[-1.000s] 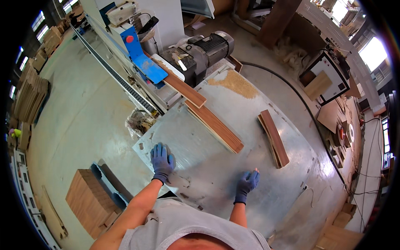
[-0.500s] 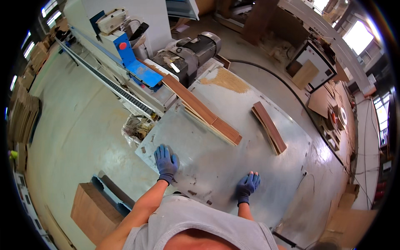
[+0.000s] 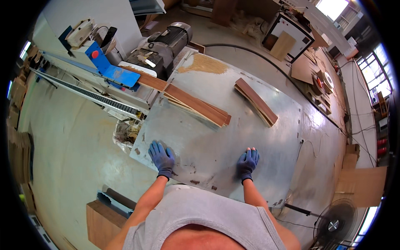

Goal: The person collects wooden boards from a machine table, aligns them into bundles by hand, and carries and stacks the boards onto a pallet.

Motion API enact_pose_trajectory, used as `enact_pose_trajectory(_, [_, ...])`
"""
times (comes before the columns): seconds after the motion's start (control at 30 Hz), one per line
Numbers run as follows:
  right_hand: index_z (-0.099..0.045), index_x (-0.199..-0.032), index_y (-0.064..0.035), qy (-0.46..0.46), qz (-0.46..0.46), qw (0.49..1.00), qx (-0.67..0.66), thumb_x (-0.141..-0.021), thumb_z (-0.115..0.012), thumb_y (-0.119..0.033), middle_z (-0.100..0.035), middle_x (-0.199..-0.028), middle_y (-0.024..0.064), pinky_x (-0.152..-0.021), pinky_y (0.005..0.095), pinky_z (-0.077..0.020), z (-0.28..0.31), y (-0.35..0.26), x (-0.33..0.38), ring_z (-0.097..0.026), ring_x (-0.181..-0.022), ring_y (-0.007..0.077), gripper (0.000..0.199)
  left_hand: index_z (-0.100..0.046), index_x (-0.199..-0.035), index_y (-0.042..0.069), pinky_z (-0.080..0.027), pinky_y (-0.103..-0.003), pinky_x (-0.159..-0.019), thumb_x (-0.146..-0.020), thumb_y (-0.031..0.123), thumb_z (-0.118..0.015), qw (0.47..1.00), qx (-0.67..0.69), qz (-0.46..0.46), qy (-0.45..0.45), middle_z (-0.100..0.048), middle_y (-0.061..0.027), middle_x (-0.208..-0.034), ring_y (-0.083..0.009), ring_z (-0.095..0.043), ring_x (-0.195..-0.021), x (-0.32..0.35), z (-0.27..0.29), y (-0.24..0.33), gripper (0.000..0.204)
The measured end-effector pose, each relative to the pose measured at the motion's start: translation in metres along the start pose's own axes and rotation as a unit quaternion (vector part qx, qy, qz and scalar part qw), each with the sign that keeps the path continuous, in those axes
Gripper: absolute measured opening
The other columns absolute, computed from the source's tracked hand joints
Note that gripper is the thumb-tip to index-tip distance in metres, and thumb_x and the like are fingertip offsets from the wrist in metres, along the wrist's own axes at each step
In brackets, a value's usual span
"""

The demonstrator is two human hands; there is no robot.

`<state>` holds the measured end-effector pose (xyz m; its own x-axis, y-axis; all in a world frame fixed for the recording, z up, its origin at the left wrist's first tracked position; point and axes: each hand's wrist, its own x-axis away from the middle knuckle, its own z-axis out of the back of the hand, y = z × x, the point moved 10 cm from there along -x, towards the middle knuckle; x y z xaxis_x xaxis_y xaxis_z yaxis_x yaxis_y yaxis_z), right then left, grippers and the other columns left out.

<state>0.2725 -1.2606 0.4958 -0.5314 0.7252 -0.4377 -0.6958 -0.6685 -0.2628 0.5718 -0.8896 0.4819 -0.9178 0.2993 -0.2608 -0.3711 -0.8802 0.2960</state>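
Both hands wear blue and grey work gloves and rest on a grey metal table [image 3: 200,156]. My left hand [image 3: 161,159] lies flat near the table's left edge, fingers spread and holding nothing. Flat on the right part of the near side is my right hand [image 3: 248,162], its fingers stretched out and two bare fingertips showing. Beyond them lies a stack of reddish-brown wood strips [image 3: 196,105], slightly fanned. Further right sits a smaller pile of wood strips [image 3: 256,102]. Another strip [image 3: 146,79] sticks out of the machine toward the first stack.
A machine with a blue guard [image 3: 121,76] and red button stands at the far left, beside a motor [image 3: 168,43]. Sawdust [image 3: 203,63] covers the table's far corner. A black hose [image 3: 266,66] runs along the floor. A fan [image 3: 334,225] stands at lower right, a wooden box [image 3: 102,223] at lower left.
The view has turned and shifted. On the table, the first stack now lies apart from the strip at the machine, where they formed one line before. Both hands stay flat on the table.
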Motion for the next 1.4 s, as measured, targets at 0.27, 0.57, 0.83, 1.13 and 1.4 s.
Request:
enact_pose_trajectory(0.27, [-0.071,-0.122,-0.0015,-0.006,-0.006,1.000,0.007,-0.088,-0.063,-0.018,-0.065,-0.134,0.0246,-0.118,0.0560,-0.0350,-0.001,0.000,0.001,-0.056,-0.132,0.0427,0.039,-0.052,-0.144,-0.005,-0.022,-0.062,-0.123,-0.095,0.031,-0.057,1.000,-0.008,0.013,-0.023,-0.043,-0.0307,-0.156,-0.0510,-0.035,-0.147,-0.002,-0.002,0.002,0.062])
enact_pose_trajectory(0.57, [-0.071,-0.121,-0.0021,0.003,-0.006,1.000,0.012,-0.088,-0.062,-0.016,-0.065,-0.133,0.0245,-0.118,0.0565,-0.0355,0.003,-0.005,-0.001,-0.056,-0.131,0.0436,0.037,-0.051,-0.145,-0.006,-0.023,-0.062,-0.123,-0.095,0.031,-0.057,1.000,-0.012,0.010,-0.020,-0.043,-0.0308,-0.157,-0.0514,-0.037,-0.145,-0.003,-0.003,0.002,0.062])
enact_pose_trajectory(0.83, [-0.071,-0.121,-0.0032,0.010,-0.019,1.000,0.001,-0.088,-0.062,-0.015,-0.065,-0.133,0.0228,-0.118,0.0559,-0.0361,0.001,0.003,-0.001,-0.056,-0.131,0.0433,0.036,-0.050,-0.146,-0.006,-0.023,-0.062,-0.122,-0.096,0.030,-0.056,0.999,-0.026,-0.001,-0.020,-0.043,-0.0303,-0.157,-0.0507,-0.037,-0.146,-0.002,-0.002,0.007,0.062])
enact_pose_trajectory(1.13, [-0.071,-0.119,-0.0024,0.021,-0.015,1.000,-0.001,-0.088,-0.064,-0.013,-0.066,-0.129,0.0211,-0.114,0.0551,-0.0394,0.009,0.001,-0.005,-0.058,-0.128,0.0426,0.034,-0.051,-0.145,-0.005,-0.024,-0.061,-0.121,-0.098,0.031,-0.055,0.998,-0.050,-0.026,-0.026,-0.043,-0.0305,-0.156,-0.0498,-0.037,-0.146,-0.002,-0.005,0.009,0.060])
enact_pose_trajectory(1.4, [-0.070,-0.122,-0.0025,0.018,-0.026,0.999,-0.018,-0.085,-0.065,-0.014,-0.064,-0.133,0.0217,-0.118,0.0563,-0.0358,0.008,0.003,-0.005,-0.055,-0.132,0.0430,0.038,-0.051,-0.146,-0.003,-0.024,-0.061,-0.121,-0.099,0.031,-0.055,0.998,-0.057,-0.020,-0.017,-0.045,-0.0307,-0.155,-0.0494,-0.038,-0.145,-0.002,-0.005,0.009,0.058])
